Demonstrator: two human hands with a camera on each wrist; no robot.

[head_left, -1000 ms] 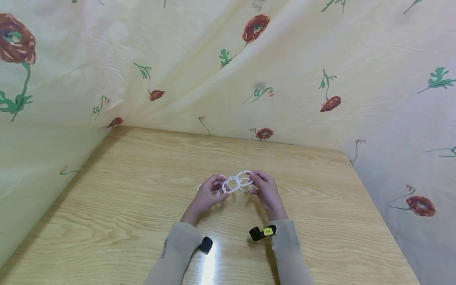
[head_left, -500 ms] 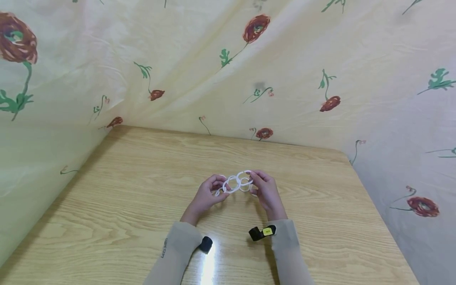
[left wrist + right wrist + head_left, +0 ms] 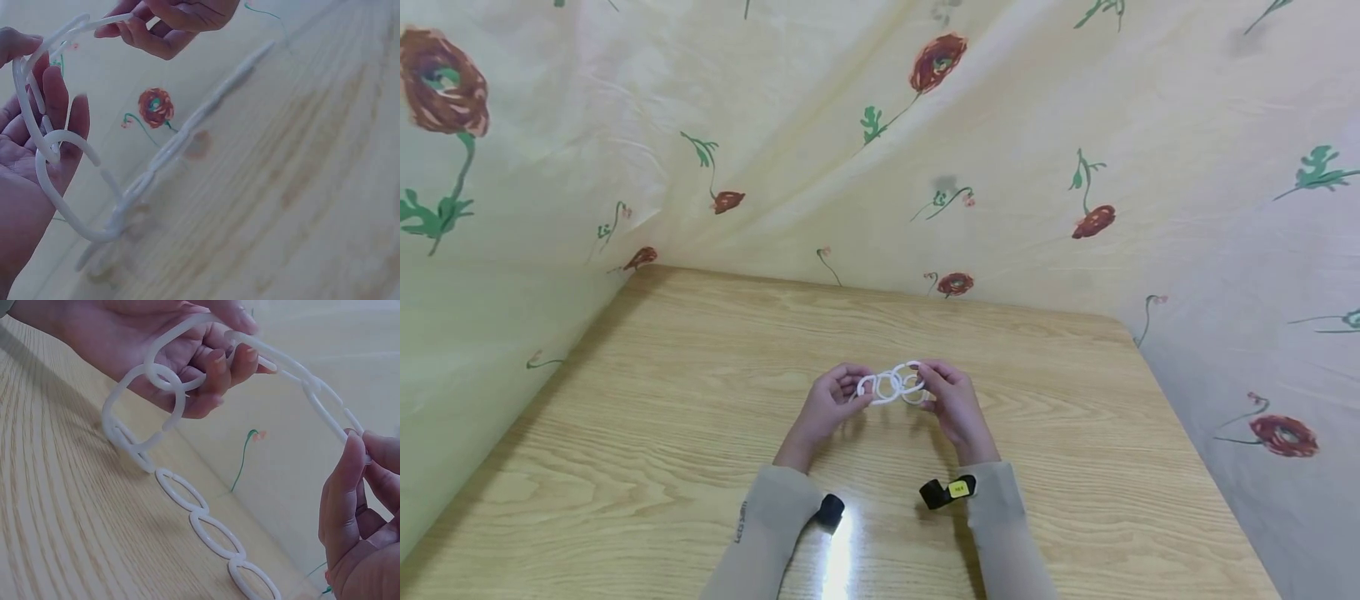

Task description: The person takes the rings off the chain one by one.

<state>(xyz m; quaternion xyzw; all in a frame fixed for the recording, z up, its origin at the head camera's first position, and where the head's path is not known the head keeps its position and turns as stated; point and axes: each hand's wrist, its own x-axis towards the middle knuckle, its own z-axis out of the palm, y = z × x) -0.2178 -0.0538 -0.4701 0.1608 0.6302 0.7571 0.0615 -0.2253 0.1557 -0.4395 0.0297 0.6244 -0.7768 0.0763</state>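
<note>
A chain of white plastic rings spans the space between both hands in the head view. My left hand pinches a ring with its thumb on top, fingers behind. From this ring another open-looking ring hangs beside the palm in the left wrist view. My right hand pinches the ring at the other end between thumb and fingertips, as the right wrist view shows at the lower right. More linked rings trail down from the left hand's side onto the table; the left hand hides them in the head view.
The wooden table lies under both hands. A cream cloth printed with red flowers stands behind it and along both sides. Dark cameras sit at the wrists of the light sleeves.
Both hands have shifted slightly left with the rings. The held ring near the left thumb has turned, and its gap now shows. Both hands keep their grip.
</note>
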